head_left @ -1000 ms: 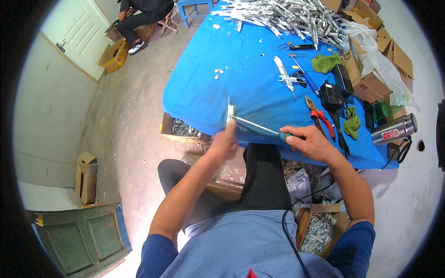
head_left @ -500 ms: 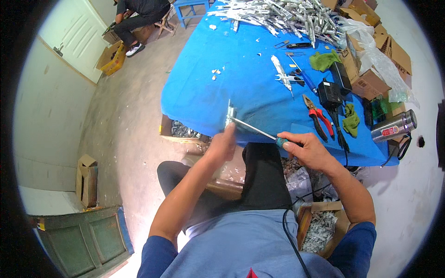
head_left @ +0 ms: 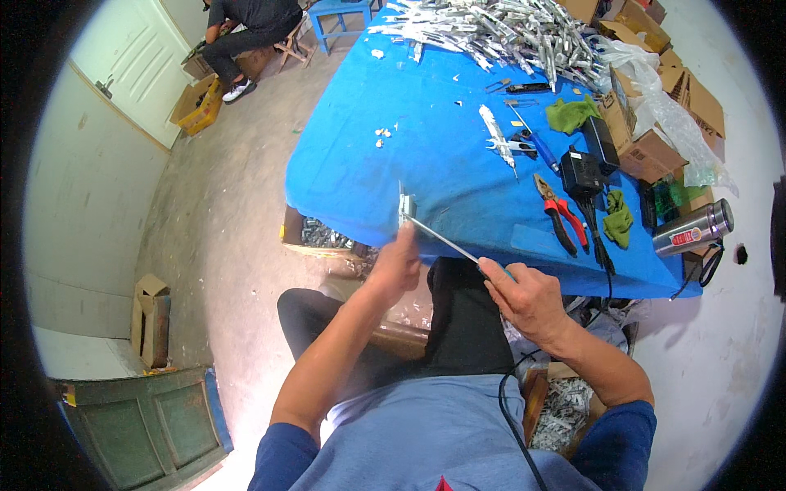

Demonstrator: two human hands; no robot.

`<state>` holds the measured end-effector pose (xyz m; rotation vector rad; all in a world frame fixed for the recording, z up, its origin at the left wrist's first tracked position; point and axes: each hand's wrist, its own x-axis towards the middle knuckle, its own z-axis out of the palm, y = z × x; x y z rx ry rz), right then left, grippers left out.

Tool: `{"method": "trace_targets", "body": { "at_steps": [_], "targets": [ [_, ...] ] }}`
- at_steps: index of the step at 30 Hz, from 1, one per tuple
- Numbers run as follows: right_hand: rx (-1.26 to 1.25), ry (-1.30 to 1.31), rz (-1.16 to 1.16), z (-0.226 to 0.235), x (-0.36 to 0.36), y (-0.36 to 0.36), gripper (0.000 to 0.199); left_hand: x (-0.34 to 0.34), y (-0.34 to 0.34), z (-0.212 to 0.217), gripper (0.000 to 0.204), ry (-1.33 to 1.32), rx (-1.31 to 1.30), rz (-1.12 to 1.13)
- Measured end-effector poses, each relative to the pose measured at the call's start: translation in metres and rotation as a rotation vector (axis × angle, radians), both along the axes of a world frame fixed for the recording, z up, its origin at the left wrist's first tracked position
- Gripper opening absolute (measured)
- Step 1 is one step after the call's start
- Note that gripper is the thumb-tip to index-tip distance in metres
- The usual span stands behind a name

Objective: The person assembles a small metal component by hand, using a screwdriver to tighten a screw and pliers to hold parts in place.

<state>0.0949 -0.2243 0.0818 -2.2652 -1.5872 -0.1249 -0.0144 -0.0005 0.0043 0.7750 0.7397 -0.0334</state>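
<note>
My left hand (head_left: 396, 263) grips a small upright metal bracket (head_left: 404, 206) at the near edge of the blue table (head_left: 426, 139). My right hand (head_left: 524, 295) holds a thin screwdriver (head_left: 446, 240) by its handle. The shaft slants up and left, and its tip touches the bracket just above my left fingers. Both hands hover over my lap, just in front of the table edge.
Red-handled pliers (head_left: 559, 214), a black power adapter (head_left: 581, 168), green rags (head_left: 618, 219), a steel flask (head_left: 692, 229) and a heap of silver metal parts (head_left: 499, 29) lie on the table. Cardboard boxes (head_left: 655, 147) line its right side. A seated person (head_left: 250, 24) is at far left.
My hands have barely moved; the screwdriver stays on the bracket. The view has shifted slightly, so the table edge sits a little differently.
</note>
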Motion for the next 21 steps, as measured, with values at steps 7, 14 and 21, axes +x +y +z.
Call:
{"method": "trace_targets", "body": {
  "at_steps": [7,14,21],
  "targets": [
    [0.089,0.661,0.001,-0.028,0.034,-0.014,0.037,-0.006,0.0,0.001,0.058,-0.054,-0.143,0.051],
    [0.098,1.237,-0.174,-0.062,0.025,-0.029,0.038,-0.007,-0.005,-0.002,0.056,-0.174,-0.383,0.079],
    [0.127,1.37,-0.347,-0.045,0.008,-0.053,0.036,-0.009,-0.004,-0.007,0.054,-0.123,-0.197,0.129]
  ]
}}
